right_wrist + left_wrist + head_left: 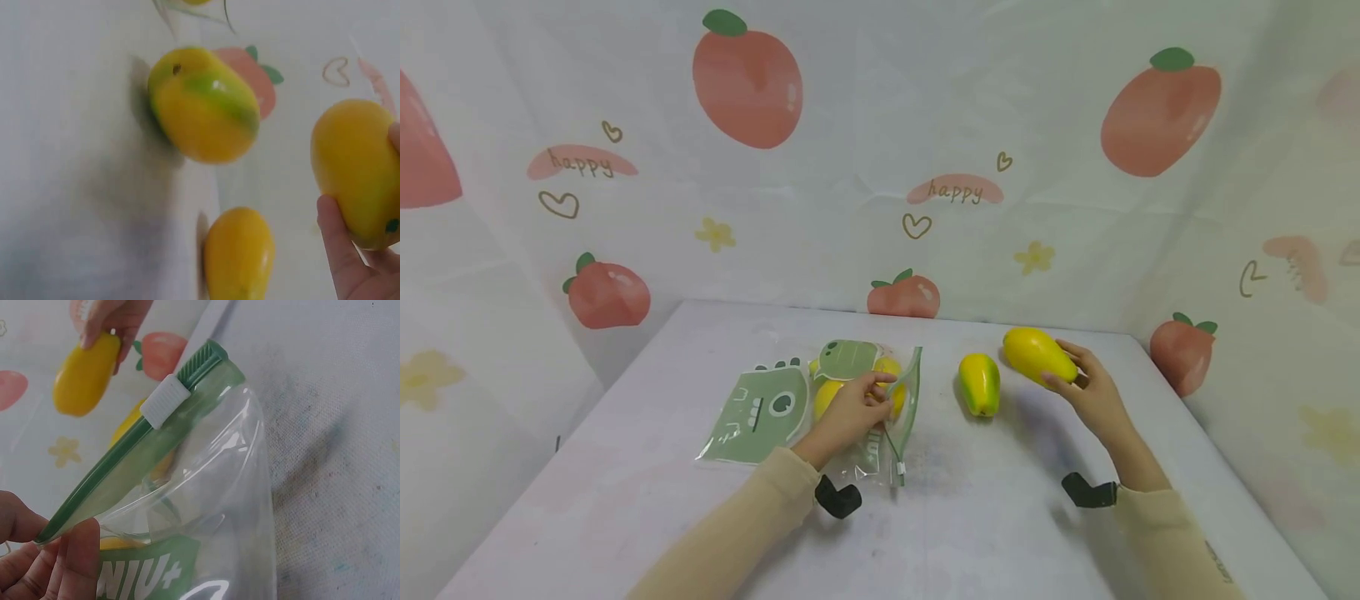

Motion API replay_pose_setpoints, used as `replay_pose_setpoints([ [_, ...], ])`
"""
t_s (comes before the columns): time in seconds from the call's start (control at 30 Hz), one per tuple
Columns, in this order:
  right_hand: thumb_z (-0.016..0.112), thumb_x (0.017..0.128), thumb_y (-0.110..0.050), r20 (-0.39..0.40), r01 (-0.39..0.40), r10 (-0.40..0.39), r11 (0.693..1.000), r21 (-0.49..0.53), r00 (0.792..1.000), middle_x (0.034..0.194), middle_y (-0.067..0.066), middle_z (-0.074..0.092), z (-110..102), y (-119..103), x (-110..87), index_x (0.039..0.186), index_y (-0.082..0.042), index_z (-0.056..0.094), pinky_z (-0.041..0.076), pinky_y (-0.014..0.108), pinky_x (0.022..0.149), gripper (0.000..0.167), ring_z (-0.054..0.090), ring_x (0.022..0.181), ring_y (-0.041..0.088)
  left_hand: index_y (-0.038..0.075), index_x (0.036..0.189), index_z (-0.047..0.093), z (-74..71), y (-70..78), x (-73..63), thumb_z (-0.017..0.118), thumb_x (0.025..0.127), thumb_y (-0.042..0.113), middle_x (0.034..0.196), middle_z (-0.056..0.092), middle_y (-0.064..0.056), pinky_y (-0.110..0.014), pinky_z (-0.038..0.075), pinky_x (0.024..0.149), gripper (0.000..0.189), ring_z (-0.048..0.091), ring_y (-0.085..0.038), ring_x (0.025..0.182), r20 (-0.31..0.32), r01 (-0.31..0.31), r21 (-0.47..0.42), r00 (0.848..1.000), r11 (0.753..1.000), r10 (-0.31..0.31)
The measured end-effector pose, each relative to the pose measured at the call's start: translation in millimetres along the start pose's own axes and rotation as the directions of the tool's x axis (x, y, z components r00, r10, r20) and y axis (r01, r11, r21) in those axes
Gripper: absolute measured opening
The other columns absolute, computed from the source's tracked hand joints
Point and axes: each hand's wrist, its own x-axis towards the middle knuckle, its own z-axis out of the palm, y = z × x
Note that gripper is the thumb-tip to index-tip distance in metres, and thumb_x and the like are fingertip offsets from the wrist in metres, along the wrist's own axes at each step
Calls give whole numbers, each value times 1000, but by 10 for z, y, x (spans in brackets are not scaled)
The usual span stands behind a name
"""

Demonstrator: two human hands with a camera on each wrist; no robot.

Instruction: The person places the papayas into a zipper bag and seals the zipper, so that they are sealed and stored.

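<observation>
Right hand: fingers curved round a held fruit, raised above the table
Held fruit: plump, smooth yellow oval, dark green spot near one end
Left hand: thumb and fingers pinching the green zip edge of a clear bag
Loose fruits on table: two, one yellow-green fruit, one yellow fruit
Bagged fruits: yellow, too covered to count
Bags: two; the flat green bag, one-eyed face, lies left of the clear one

A creased white sheet printed with red fruits, yellow flowers, outlined hearts and the word "happy" hangs behind and along both sides of a pale, faintly stained table in soft light.
</observation>
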Motion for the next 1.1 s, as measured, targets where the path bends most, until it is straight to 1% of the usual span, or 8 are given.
replay_pose_setpoints([
  [0.1, 60, 95, -35, -23, 43, -42, 999, 33, 999, 148, 23, 34, 81, -94, -39, 149, -8, 31, 42, 3, 80, 68, 47, 122, 47, 10, 131, 55, -1, -4, 7, 61, 91, 5, 96, 58, -8, -30, 59, 67, 40, 60, -15, 73, 2, 7, -1, 1000, 1000, -7],
  [0.23, 62, 95, -27, -46, 106, -102, 989, 106, 994, 146, 20, 36, 206, -204, -104, 149, -8, 32, 43, 2, 81, 64, 50, 119, 41, 10, 131, 55, 1, -20, 19, 61, 92, 6, 96, 58, -8, -29, 59, 68, 40, 61, -14, 73, 7, 11, -2, 1000, 1000, -11],
  [0.4, 63, 94, -16, -68, 170, -160, 968, 183, 985, 144, 18, 37, 375, -327, -202, 148, -8, 34, 47, 6, 83, 62, 53, 111, 7, 10, 130, 55, 7, -28, 18, 61, 91, 6, 96, 59, -8, -30, 59, 67, 40, 61, -14, 72, 7, 8, -5, 1000, 1000, -8],
  [0.5, 64, 93, -10, -64, 188, -178, 953, 239, 982, 144, 18, 37, 485, -396, -264, 147, -7, 35, 48, 7, 84, 61, 51, 105, -6, 10, 130, 55, 7, -28, 12, 61, 91, 6, 96, 59, -8, -30, 59, 67, 40, 61, -14, 72, 4, 3, -5, 1000, 1000, -3],
  [0.63, 65, 92, -9, -28, 182, -182, 945, 271, 983, 143, 17, 39, 635, -461, -348, 146, -8, 37, 49, 10, 84, 61, 54, 104, 0, 10, 130, 55, 4, -24, 7, 61, 91, 6, 96, 59, -8, -30, 59, 67, 40, 62, -14, 73, -1, -2, -3, 1000, 1000, 2],
  [0.83, 67, 91, -12, 71, 146, -171, 952, 267, 983, 147, 18, 37, 838, -484, -458, 145, -9, 38, 51, 15, 84, 62, 57, 110, 29, 11, 130, 55, -1, -15, 2, 61, 92, 6, 95, 59, -8, -30, 59, 68, 39, 62, -15, 73, -1, -1, 0, 1000, 1000, 1],
  [0.9, 68, 90, -14, 95, 137, -166, 956, 260, 981, 147, 19, 37, 902, -474, -482, 144, -9, 39, 53, 18, 84, 61, 58, 111, 35, 11, 130, 55, -3, -15, 0, 61, 92, 6, 95, 59, -8, -30, 59, 68, 39, 62, -15, 73, 0, -1, 0, 1000, 1000, 1],
  [1.1, 72, 87, -19, 144, 100, -136, 968, 230, 980, 140, 16, 48, 1077, -425, -518, 140, -14, 45, 56, 26, 86, 60, 59, 111, 32, 10, 131, 55, -6, -15, 1, 61, 92, 7, 95, 59, -8, -30, 59, 68, 39, 62, -16, 73, -4, -5, 2, 1000, 1000, 5],
])
